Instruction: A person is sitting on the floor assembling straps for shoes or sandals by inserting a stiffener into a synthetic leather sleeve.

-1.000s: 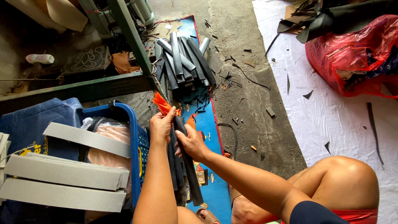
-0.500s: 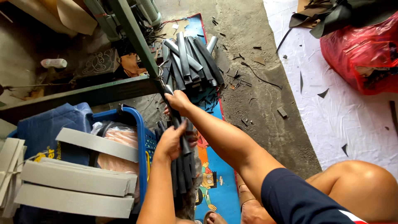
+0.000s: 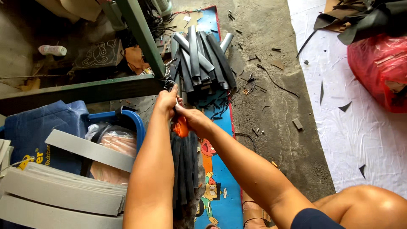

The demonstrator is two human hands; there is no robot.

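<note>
Both hands, left hand, right hand, clasping black strip bundle top, strips hanging below.

floor: bare concrete | white sheet at right | green metal frame | daylight

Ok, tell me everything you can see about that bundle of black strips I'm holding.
The bundle of black strips is a sheaf of long, thin, dark strips, rubbery or leathery in look, hanging lengthwise between the forearms above the cartoon-printed blue mat. Its top end is gathered where the left hand and right hand meet, and something orange shows at that spot, just under the right hand. The lower ends spread slightly and look frayed. How it is tied cannot be told.
</note>
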